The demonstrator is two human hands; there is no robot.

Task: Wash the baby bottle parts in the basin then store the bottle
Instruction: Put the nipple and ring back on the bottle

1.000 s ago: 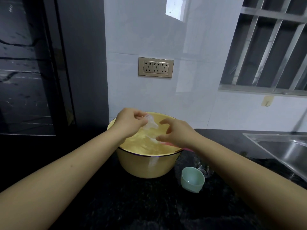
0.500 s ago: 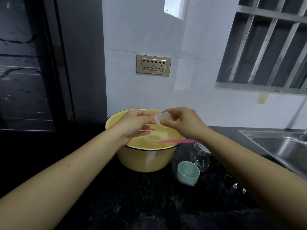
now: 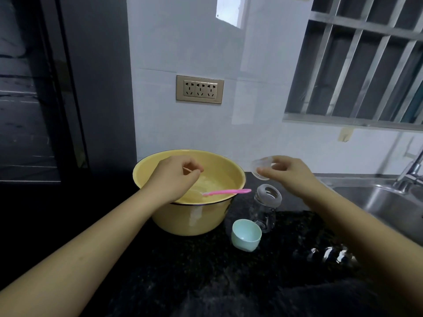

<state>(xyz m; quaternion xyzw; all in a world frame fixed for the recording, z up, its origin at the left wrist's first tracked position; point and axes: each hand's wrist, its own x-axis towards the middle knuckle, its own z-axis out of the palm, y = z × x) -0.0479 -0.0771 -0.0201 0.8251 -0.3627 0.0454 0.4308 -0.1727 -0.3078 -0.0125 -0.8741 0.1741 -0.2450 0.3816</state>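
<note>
The right hand has just carried the clear silicone nipple out of the yellow basin, pinching it above the glass baby bottle standing beside the basin. The left hand lingers over the water, fingers curled; whether it grips anything I cannot tell. Reassembly looks next.

wall socket; barred window; perhaps a faucet
</note>
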